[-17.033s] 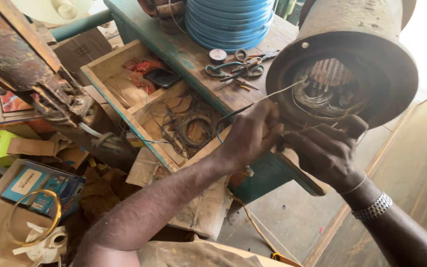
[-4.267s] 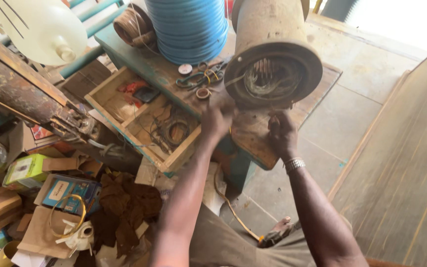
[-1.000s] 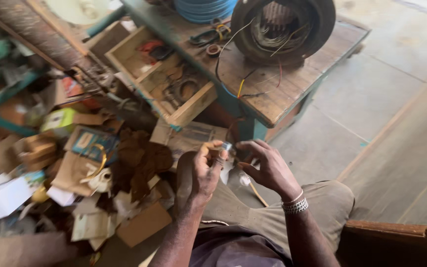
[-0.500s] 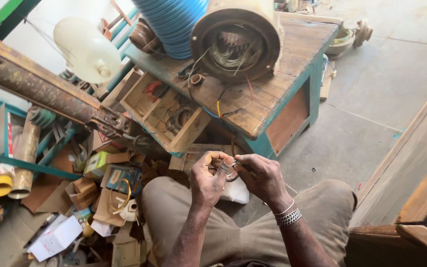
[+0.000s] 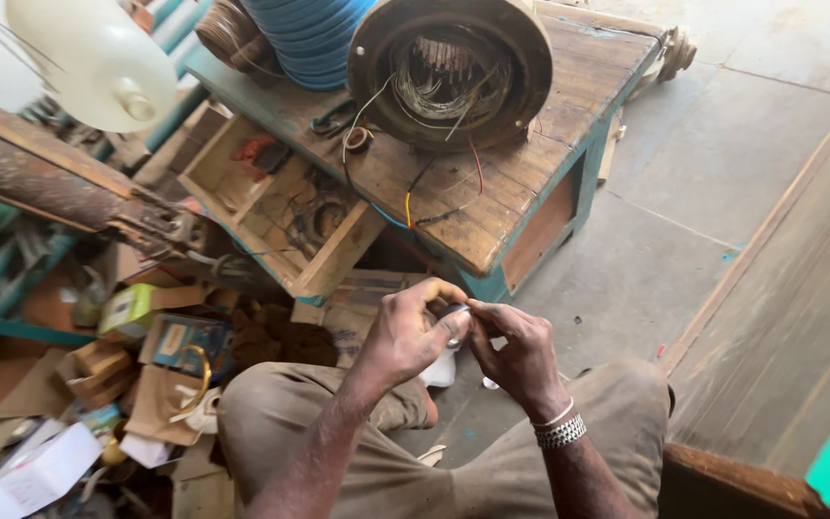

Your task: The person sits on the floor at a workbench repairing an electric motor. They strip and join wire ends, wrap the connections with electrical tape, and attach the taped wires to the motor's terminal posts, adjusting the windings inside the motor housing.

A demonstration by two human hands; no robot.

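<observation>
Between the two sets of fingertips, just above the person's knees, sits a small dark object (image 5: 453, 313) — round-edged, perhaps a little roll of tape or a cap; too much of it is covered to say which. The left hand (image 5: 407, 333) curls over it from the side, thumb and forefinger closed on its rim, and the right hand (image 5: 521, 348) meets it from the other side, fingers pinched against the same piece. So each grip is closed, narrow and fingertip-only, with both hands touching the object and each other.

By its look the thing is light and small enough to be steadied by two fingers alone. It seems stiff rather than soft, since it keeps its shape under the pinch. Holding it by the outer edge, as both hands do, looks the sound choice (a smooth little piece held over the floor could slip out of a loose pinch and be lost in the clutter). A metal bracelet (image 5: 561, 430) rings the right wrist.

Beyond the small dark object, further from the person, stands the wooden bench (image 5: 569, 115) with green-painted sides. On it lies a large round motor housing (image 5: 451, 67), its copper windings showing, with coloured wires (image 5: 434, 187) trailing toward the bench edge. Left of the housing is a blue coil (image 5: 309, 34); an open wooden drawer (image 5: 280, 216) of odds and ends juts out below. Cardboard boxes (image 5: 160, 332) litter the floor to the object's left.
</observation>
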